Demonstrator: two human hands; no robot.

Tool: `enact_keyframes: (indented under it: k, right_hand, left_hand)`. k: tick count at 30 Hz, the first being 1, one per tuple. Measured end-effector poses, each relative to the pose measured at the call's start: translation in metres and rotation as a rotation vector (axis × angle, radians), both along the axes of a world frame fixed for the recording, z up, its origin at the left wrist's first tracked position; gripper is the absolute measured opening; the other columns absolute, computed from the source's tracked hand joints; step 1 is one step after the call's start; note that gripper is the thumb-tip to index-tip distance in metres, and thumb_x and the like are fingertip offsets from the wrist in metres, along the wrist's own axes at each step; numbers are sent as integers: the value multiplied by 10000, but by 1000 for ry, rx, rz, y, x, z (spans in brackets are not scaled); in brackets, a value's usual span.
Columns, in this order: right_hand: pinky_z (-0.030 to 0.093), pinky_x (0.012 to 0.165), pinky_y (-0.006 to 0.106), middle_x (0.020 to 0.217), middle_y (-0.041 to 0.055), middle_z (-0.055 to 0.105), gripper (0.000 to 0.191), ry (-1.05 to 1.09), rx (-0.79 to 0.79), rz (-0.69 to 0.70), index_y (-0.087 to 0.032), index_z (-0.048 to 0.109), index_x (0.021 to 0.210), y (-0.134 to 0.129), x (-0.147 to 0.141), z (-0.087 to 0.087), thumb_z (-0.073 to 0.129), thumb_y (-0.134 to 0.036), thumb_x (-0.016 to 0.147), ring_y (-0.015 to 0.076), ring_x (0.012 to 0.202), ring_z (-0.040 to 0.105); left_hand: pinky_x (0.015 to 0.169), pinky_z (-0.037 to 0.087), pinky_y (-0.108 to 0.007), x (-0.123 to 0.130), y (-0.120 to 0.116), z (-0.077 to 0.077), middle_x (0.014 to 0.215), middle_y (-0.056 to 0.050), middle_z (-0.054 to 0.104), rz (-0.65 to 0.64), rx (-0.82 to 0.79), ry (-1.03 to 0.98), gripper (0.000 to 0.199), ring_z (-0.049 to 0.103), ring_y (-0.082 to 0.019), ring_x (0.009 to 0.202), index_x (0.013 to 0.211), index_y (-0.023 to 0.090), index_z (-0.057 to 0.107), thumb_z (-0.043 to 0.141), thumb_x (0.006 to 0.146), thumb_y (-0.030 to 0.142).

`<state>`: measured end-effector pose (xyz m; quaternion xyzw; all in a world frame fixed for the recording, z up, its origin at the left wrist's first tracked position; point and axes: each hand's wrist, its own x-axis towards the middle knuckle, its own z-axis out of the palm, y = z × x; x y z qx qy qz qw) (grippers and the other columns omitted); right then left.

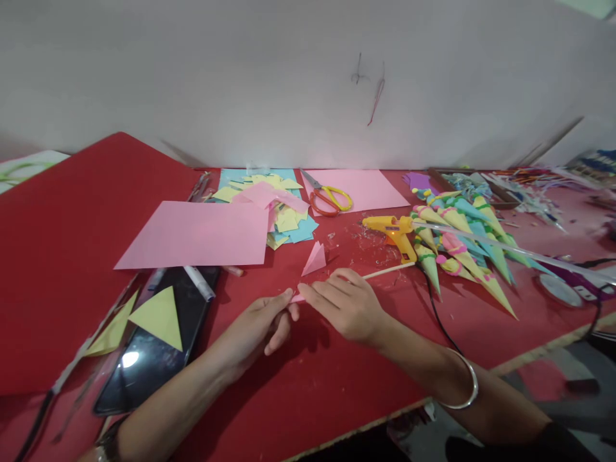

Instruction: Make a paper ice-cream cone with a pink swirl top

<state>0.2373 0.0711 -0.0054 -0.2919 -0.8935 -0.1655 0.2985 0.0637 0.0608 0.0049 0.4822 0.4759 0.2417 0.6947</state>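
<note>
While both hands meet above the red table [289, 410], a small piece of pink paper [299, 298] is between them, near the front edge. The left hand [267, 317] pinches one end of this paper between the thumb and the index finger – its other fingers are curled loosely below. The right hand [346, 305] lies palm down, with its fingertips at the other end of the paper; its thumb is hidden, so I cannot tell whether it pinches too. A thin stick [389, 270] shows from behind the right hand and reaches toward a yellow glue gun [397, 237], but I cannot tell if this hand holds it.

Just behind the hands stands a folded pink piece [314, 258]. Farther back, scissors [332, 200] with one red and one yellow handle lie partly on a pink sheet [373, 189], beside a pile of paper scraps [289, 220]. To the right of the glue gun there is a heap of decorated paper cones [457, 237] – yellow, green, blue and pink. On the left, a yellow triangle [161, 317] rests upon a dark, shiny device [154, 372].
</note>
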Motion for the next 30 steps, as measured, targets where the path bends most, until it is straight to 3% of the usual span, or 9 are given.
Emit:
enact_keyframes:
  k: [2, 5, 8, 10, 13, 17, 19, 26, 30]
  right_hand:
    - [349, 635, 285, 724, 16, 667, 312, 41, -133, 18, -121, 613, 954, 2, 2, -2, 305, -160, 921, 127, 632, 549]
    - [350, 620, 258, 773, 5, 678, 357, 102, -371, 47, -164, 626, 911, 5, 3, -4, 280, -248, 940, 115, 684, 576]
    - [364, 643, 243, 847, 13, 686, 343, 117, -544, 78, -167, 625, 927, 7, 4, -2, 301, -278, 935, 110, 754, 597]
    - [365, 648, 243, 853, 20, 685, 333, 102, -582, 79, -166, 625, 935, 7, 4, -1, 309, -272, 933, 114, 767, 600]
    - [354, 647, 257, 802, 23, 680, 303, 43, -541, 54, -173, 629, 926, 6, 2, -1, 340, -262, 924, 127, 732, 591]
    - [347, 658, 265, 757, 22, 672, 263, 35, -484, 44, -173, 627, 935, 6, 2, -3, 382, -263, 909, 133, 699, 579]
    - [358, 653, 259, 784, 31, 676, 254, 62, -504, 44, -166, 623, 946, 6, 2, -2, 400, -278, 900, 135, 707, 583]
    - [428, 624, 234, 839, 28, 667, 201, 295, -740, -52, -179, 578, 983, 8, 5, -3, 538, -285, 817, 126, 701, 602]
    - [466, 607, 232, 807, 20, 661, 196, 456, -854, -87, -191, 538, 954, 7, 4, -5, 577, -271, 779, 131, 713, 620]
  left_hand:
    - [403, 290, -196, -3, 2, 1, 329, 57, 428, -91, 131, 123, 441, 346, -86, 327, 601, 183, 478, 262, 852, 475]
    - [507, 364, -215, -8, 6, 2, 557, 8, 586, -180, 560, 474, 380, 519, -121, 501, 693, 184, 525, 274, 868, 411]
    - [532, 354, -238, -13, 10, 0, 664, -29, 630, -277, 981, 848, 309, 549, -157, 575, 779, 185, 564, 330, 863, 370]
    - [502, 329, -244, -14, 11, -2, 596, -40, 616, -363, 1136, 997, 333, 534, -165, 525, 734, 178, 574, 324, 870, 351]
    - [453, 282, -230, -13, 10, -2, 505, -17, 564, -405, 1130, 1058, 366, 502, -147, 457, 653, 181, 550, 309, 879, 339]
    - [439, 287, -205, -10, 8, 2, 486, 16, 536, -401, 888, 857, 402, 485, -113, 419, 584, 185, 477, 271, 893, 339]
    - [443, 288, -205, -10, 8, 2, 485, 19, 532, -392, 864, 841, 393, 483, -114, 419, 585, 185, 478, 280, 891, 331]
    - [457, 265, -234, -18, 12, -6, 539, -33, 595, -302, 1192, 984, 456, 497, -158, 480, 794, 174, 627, 236, 901, 383]
    - [471, 278, -237, -21, 12, -6, 557, -29, 622, -246, 1206, 946, 452, 502, -152, 489, 809, 185, 649, 260, 897, 398]
